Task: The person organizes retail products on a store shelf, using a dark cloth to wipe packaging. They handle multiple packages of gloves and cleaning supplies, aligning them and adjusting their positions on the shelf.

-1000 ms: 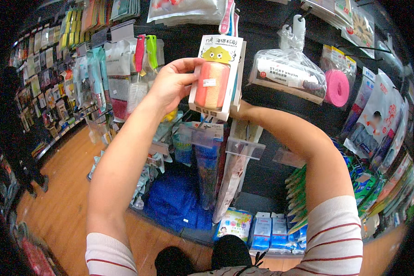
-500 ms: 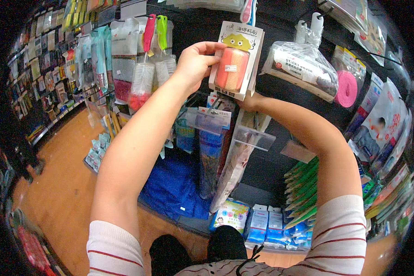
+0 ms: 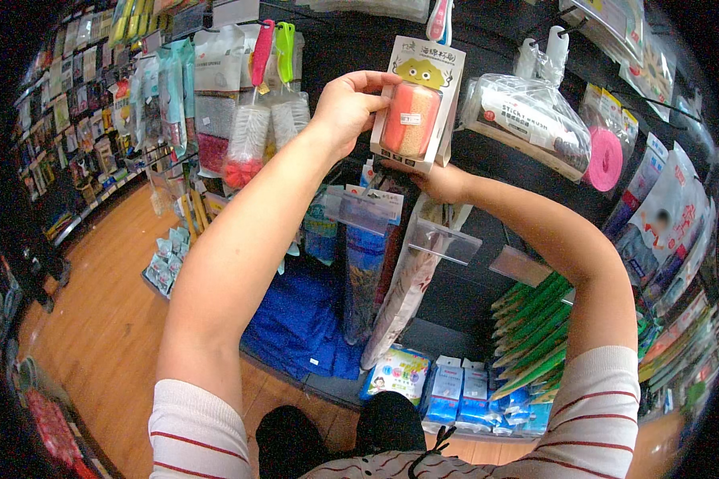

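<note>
A boxed sponge brush (image 3: 411, 120), with a red and tan sponge in a white card printed with a yellow cartoon face, is upright in front of the display. My left hand (image 3: 351, 108) pinches the card's left edge between thumb and fingers. At the pack's lower right corner, my right hand (image 3: 443, 184) is curled in, its fingertips hidden behind the card. What those fingers hold cannot be made out. Above the card rises a pink and white handle (image 3: 439, 20). Another white card edge shows just behind the front pack.
Bottle brushes (image 3: 252, 132) with pink and green handles hang to the left. On the right are a bagged roller brush (image 3: 527, 120) and a pink roll (image 3: 603, 157). Below hang long bagged goods, with clear price holders (image 3: 443, 242) jutting out. Blue packs (image 3: 459, 391) stand on the bottom shelf.
The pack and both hands sit slightly further right in the view, and the whole scene has shifted a little. My left hand keeps its pinch on the card.
</note>
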The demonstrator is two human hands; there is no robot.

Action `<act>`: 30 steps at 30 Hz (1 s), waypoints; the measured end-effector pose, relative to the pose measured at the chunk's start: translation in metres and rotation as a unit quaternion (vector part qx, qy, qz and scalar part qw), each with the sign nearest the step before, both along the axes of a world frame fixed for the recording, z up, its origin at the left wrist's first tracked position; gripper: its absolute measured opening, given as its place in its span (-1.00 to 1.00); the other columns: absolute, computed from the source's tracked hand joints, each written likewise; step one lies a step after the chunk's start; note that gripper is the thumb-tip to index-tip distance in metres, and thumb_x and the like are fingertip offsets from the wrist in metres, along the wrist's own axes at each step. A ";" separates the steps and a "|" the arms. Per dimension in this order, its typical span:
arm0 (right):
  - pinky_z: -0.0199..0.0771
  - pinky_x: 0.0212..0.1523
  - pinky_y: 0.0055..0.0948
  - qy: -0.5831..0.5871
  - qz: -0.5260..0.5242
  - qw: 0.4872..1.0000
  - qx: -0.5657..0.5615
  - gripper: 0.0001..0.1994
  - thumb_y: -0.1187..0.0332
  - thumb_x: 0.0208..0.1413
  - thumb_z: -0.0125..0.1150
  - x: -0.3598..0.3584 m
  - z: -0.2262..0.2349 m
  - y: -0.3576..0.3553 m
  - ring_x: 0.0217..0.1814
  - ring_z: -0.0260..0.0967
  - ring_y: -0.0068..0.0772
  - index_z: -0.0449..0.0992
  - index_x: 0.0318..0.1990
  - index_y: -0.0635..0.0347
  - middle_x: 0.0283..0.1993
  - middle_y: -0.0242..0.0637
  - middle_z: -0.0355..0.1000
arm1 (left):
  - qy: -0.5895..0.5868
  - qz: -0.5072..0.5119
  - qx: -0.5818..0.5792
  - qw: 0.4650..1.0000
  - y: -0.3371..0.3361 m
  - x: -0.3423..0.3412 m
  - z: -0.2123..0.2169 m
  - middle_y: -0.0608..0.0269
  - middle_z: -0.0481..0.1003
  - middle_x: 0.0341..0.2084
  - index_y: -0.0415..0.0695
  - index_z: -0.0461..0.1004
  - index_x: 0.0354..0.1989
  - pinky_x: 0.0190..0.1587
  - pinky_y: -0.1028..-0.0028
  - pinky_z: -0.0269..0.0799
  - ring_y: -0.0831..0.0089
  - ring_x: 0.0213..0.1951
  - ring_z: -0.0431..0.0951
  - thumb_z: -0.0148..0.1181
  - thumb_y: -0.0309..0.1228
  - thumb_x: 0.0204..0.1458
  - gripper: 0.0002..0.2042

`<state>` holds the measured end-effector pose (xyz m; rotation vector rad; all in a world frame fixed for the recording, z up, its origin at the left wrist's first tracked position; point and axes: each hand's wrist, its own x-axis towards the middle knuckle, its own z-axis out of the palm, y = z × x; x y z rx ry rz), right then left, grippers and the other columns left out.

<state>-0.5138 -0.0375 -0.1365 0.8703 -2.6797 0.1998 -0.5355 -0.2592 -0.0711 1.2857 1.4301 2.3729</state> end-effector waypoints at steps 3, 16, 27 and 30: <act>-0.08 0.31 -0.30 -0.014 -0.015 0.999 0.035 -0.44 0.62 -0.06 -0.16 0.028 0.012 -0.024 0.34 -0.05 -0.07 0.23 0.19 0.02 0.23 -0.04 0.13 | -0.003 0.004 0.008 1.000 -0.004 -0.001 0.001 0.17 0.47 -0.24 -0.20 0.46 -0.18 -0.17 0.41 0.50 0.39 -0.22 0.50 0.00 -0.68 -0.04 -0.75; -0.10 0.32 -0.33 -0.107 0.038 0.994 -0.007 -0.46 0.46 -0.01 0.03 0.060 0.022 -0.041 0.35 -0.06 -0.10 0.18 0.22 0.10 0.30 -0.03 0.02 | 0.014 -0.011 0.010 1.000 0.002 -0.010 -0.004 0.25 0.49 -0.25 -0.14 0.45 -0.14 -0.19 0.44 0.46 0.45 -0.23 0.50 0.08 -0.59 -0.02 -0.76; -0.16 0.33 -0.28 -0.116 0.083 0.989 0.033 -0.52 0.42 0.10 -0.07 0.086 0.033 -0.046 0.41 -0.22 -0.10 0.16 0.22 0.13 0.39 -0.07 -0.21 | 0.002 0.014 -0.006 1.000 -0.003 -0.001 -0.001 0.28 0.48 -0.27 -0.14 0.44 -0.12 -0.21 0.44 0.47 0.45 -0.25 0.50 0.09 -0.58 -0.02 -0.75; -0.14 0.33 -0.29 -0.112 0.085 0.990 0.035 -0.54 0.41 0.12 -0.09 0.092 0.033 -0.046 0.40 -0.20 -0.10 0.16 0.22 0.14 0.38 -0.09 -0.19 | 0.003 0.005 -0.005 1.000 -0.004 -0.001 -0.001 0.27 0.48 -0.26 -0.14 0.44 -0.12 -0.21 0.44 0.47 0.45 -0.24 0.50 0.09 -0.57 -0.02 -0.75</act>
